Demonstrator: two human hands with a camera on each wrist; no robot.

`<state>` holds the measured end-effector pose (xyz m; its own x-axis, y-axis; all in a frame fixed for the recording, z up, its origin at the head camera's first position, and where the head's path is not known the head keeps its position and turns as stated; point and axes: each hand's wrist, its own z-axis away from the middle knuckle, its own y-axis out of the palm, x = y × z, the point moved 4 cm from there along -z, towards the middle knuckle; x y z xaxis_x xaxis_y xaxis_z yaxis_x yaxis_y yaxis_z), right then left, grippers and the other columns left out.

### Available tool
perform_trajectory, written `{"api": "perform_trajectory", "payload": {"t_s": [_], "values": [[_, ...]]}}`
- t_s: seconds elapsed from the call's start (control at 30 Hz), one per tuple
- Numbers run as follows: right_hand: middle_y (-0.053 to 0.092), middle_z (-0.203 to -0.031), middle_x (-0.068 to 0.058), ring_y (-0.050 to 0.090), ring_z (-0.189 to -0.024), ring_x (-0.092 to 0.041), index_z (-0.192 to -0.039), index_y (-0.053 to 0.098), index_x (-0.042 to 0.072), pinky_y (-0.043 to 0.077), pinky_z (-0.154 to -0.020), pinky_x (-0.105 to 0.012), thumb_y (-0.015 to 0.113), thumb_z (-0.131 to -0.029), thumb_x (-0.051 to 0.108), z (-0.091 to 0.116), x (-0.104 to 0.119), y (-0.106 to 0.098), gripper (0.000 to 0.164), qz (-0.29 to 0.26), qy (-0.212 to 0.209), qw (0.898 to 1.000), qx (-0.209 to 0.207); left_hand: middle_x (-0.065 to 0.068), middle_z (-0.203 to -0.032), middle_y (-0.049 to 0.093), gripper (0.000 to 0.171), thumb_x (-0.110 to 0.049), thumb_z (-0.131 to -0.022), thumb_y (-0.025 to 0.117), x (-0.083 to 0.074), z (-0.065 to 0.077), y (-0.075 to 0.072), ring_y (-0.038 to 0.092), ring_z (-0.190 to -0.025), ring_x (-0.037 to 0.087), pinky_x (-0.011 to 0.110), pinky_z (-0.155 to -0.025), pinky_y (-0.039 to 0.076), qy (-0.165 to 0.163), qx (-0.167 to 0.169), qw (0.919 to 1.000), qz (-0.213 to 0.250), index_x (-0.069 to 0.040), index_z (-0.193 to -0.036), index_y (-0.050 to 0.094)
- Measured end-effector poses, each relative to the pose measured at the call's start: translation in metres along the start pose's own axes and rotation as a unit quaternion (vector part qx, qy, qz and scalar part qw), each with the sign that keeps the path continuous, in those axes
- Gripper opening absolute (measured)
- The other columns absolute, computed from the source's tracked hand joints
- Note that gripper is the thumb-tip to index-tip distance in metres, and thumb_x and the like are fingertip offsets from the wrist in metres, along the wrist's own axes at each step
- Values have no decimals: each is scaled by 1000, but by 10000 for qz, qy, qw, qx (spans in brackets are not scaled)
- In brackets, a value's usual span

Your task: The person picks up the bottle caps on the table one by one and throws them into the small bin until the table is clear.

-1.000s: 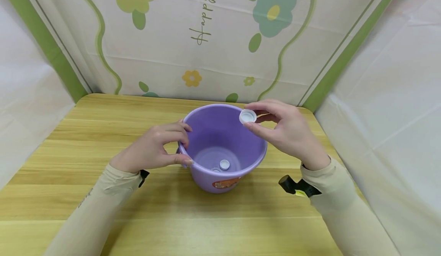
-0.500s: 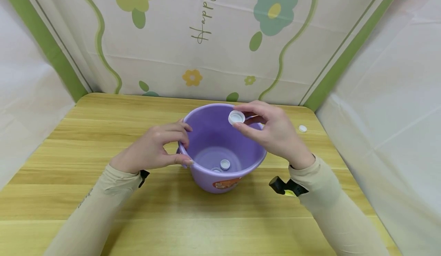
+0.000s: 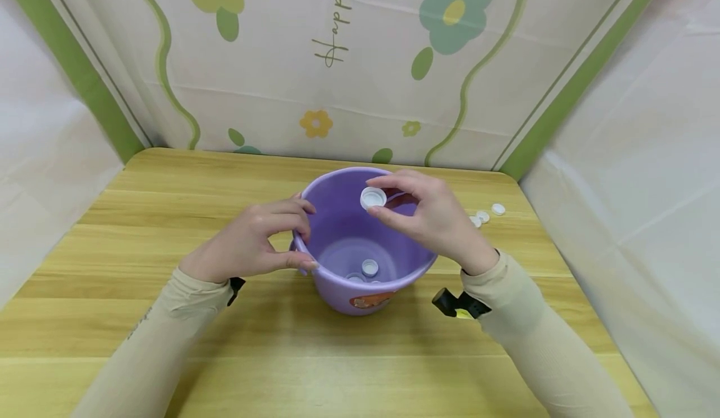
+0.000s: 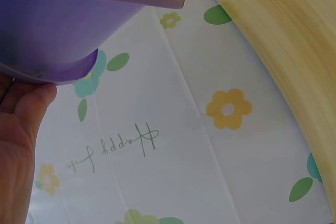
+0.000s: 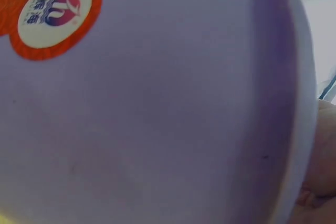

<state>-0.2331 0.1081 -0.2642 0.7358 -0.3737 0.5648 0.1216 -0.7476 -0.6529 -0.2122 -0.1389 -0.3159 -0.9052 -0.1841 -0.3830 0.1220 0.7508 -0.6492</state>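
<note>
A purple plastic bucket stands on the wooden table in the head view. My left hand grips its left rim, thumb outside and fingers over the edge; the left wrist view shows part of that hand against the bucket. Over the bucket's opening, my right hand pinches a white bottle cap between thumb and fingers, its hollow side showing. Several white caps, one of them plainly visible, lie on the bucket's bottom. The bucket's wall hides most of the right hand in the right wrist view.
More white caps lie on the wooden table to the right, partly behind the right wrist. A flower-print cloth hangs behind the table, with pale cloth at both sides. An orange sticker marks the bucket's front.
My right hand has moved left with the cap, from the bucket's right rim to over its opening. Caps on the table at right have come into view. The left hand stays on the rim.
</note>
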Motion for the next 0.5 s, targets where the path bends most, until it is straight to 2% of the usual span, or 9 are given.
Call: {"api": "perform_trajectory", "payload": {"t_s": [0.2,0.5], "values": [[68,-111,-2,66,-90,-11,-118,70,6,60,-78,-25,80,-86,14,-4,-2,3,35,76,-12,9999,111,-6,-94,61,33,-39,-80,83,0,-2,0,60,-111,27,47,-115,38,-35,47,10000,-6,-14,-85,62],[68,-109,-1,65,-90,-12,-118,70,5,60,-78,-25,79,-87,15,-7,-5,7,34,113,-88,9997,215,-5,-92,61,31,-40,-83,79,-3,-4,-2,61,-109,26,48,-113,41,261,-83,9996,-42,-14,-86,62]]}}
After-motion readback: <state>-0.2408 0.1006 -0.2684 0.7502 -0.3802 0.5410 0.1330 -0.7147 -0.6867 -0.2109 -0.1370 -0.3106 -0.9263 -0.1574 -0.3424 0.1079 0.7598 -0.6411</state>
